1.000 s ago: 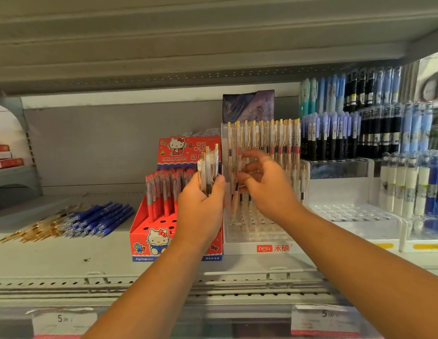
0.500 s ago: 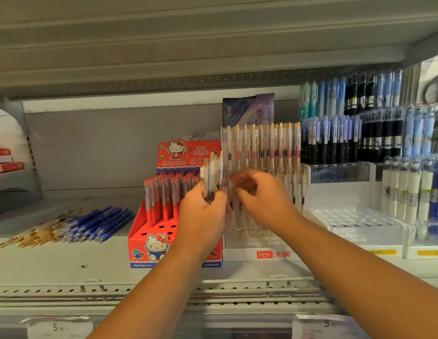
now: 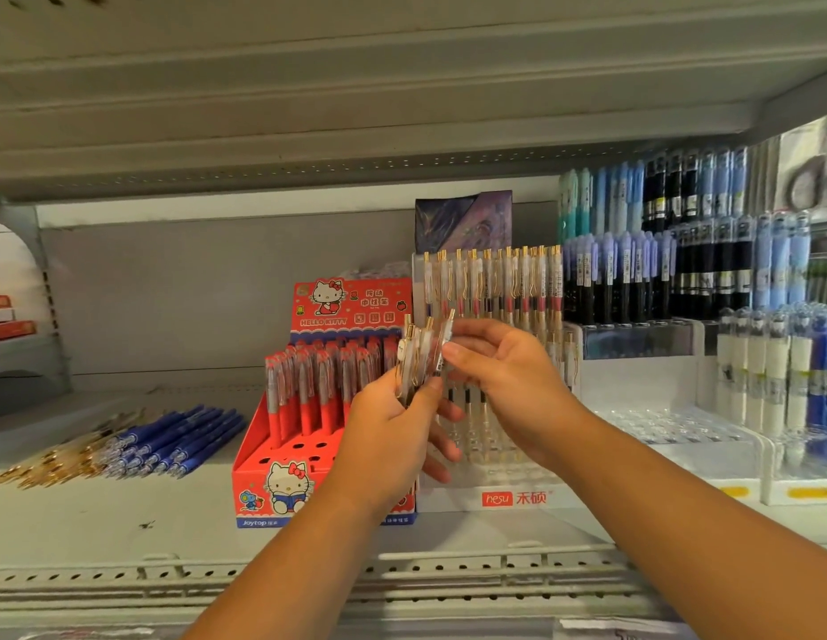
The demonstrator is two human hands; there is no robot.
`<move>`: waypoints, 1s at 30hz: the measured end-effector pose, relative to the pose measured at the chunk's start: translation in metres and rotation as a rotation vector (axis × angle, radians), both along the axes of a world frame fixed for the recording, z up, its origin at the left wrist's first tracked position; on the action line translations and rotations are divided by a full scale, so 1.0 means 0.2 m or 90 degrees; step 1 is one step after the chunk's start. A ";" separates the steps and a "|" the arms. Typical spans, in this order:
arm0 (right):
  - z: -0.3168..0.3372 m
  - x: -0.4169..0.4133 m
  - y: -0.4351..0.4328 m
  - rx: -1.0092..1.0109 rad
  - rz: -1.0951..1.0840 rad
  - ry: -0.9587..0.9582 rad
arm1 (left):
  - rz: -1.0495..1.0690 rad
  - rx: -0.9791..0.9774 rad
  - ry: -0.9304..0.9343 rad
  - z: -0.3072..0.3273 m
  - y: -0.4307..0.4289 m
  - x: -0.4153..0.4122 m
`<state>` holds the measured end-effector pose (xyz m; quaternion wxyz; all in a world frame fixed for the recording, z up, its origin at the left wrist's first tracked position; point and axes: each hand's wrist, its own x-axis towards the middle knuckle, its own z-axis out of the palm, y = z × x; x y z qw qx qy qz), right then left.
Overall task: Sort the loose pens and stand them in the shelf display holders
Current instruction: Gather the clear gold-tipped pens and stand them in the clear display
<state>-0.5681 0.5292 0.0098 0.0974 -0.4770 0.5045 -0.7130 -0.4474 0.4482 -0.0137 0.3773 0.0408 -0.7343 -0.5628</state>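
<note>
Several pens (image 3: 423,358) before clear holder (image 3: 494,478) edge

My left hand (image 3: 387,438) grips a bunch of clear gold-clipped pens (image 3: 416,362), my right hand (image 3: 510,385) pinches the rightmost pen (image 3: 444,346), before the clear holder (image 3: 517,497).

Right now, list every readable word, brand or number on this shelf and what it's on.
"HELLO KITTY": header card of the red display box.
"Joytop": blue strip at that box's front foot.
"hesu 禾硕": front of the clear pen holder.
Too blurred or small: Chinese characters on the header card, stickers on the held pens, shelf-edge price tags.
</note>
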 end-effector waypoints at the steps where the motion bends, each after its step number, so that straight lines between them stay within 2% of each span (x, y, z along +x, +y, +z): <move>1: 0.00 0.00 0.00 -0.013 0.003 -0.010 | 0.001 0.012 0.007 0.00 0.00 0.00; 5: 0.02 0.00 0.01 -0.106 -0.001 -0.099 | 0.038 0.022 0.034 0.00 -0.01 0.00; 9: 0.04 -0.02 0.03 -0.159 -0.104 -0.144 | 0.109 -0.019 0.029 -0.01 -0.02 0.00; 12: 0.03 -0.04 0.03 -0.147 -0.224 -0.093 | 0.165 -0.071 0.047 -0.01 -0.03 0.00; 16: 0.01 -0.04 0.02 -0.091 -0.322 0.064 | 0.148 -0.104 0.049 0.00 -0.02 0.02; 21: -0.02 -0.05 -0.01 -0.026 -0.341 0.144 | 0.078 -0.076 0.048 -0.01 -0.03 0.02; 30: -0.06 -0.07 -0.03 0.123 -0.338 0.212 | 0.078 -0.048 0.032 0.00 -0.02 0.00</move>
